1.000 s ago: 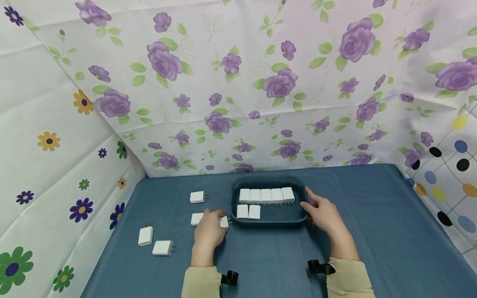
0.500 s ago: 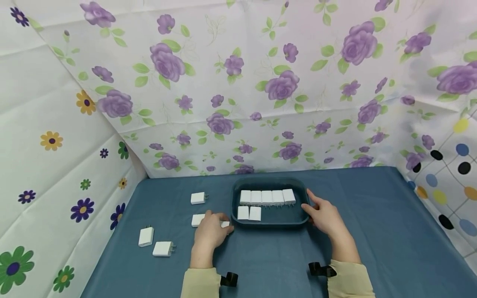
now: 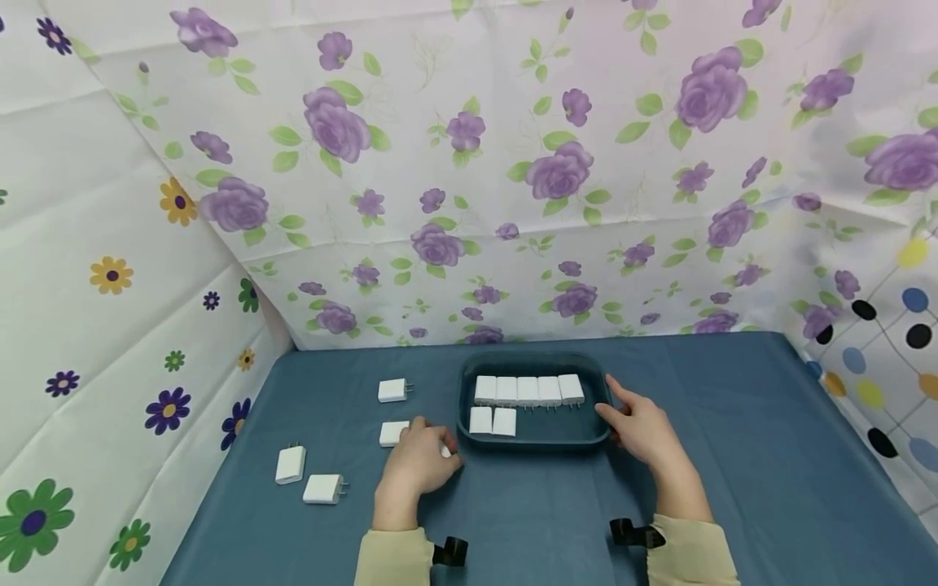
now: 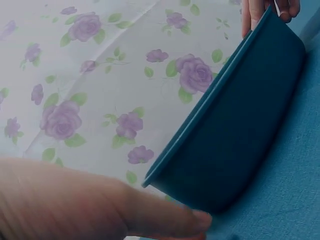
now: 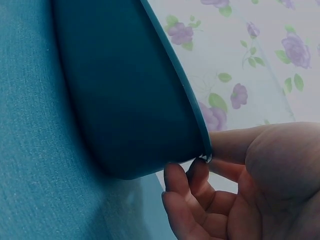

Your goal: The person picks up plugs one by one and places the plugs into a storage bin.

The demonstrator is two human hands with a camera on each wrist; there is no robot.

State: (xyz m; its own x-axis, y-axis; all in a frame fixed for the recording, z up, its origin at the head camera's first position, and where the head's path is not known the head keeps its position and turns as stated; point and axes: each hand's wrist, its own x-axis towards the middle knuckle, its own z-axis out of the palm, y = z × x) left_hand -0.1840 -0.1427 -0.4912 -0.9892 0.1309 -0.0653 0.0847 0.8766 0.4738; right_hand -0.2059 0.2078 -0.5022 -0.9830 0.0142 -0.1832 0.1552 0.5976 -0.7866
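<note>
- Tray, one: dark teal, rectangular with rounded corners, plastic-looking (image 3: pixel 557 443); flat on the blue cloth-covered table (image 3: pixel 542 521).
- Chargers in tray, seven: white, box-shaped, two-pronged; back row of five (image 3: pixel 528 391), prongs toward the person; front row of two (image 3: pixel 493 421), at the left end.
- Left hand, one (image 3: pixel 418 460): just left of the tray, pinching one white charger (image 3: pixel 445 450), mostly hidden by the fingers.
- Right hand, one (image 3: pixel 645 427): gripping the rim at the tray's right end.
- Loose chargers, four, same type, left of the tray: upper one (image 3: pixel 392 391), prongs right; middle one (image 3: pixel 392 434), partly behind the left hand; far-left one (image 3: pixel 291 464), prongs away; nearest one (image 3: pixel 322 489), prongs right.
</note>
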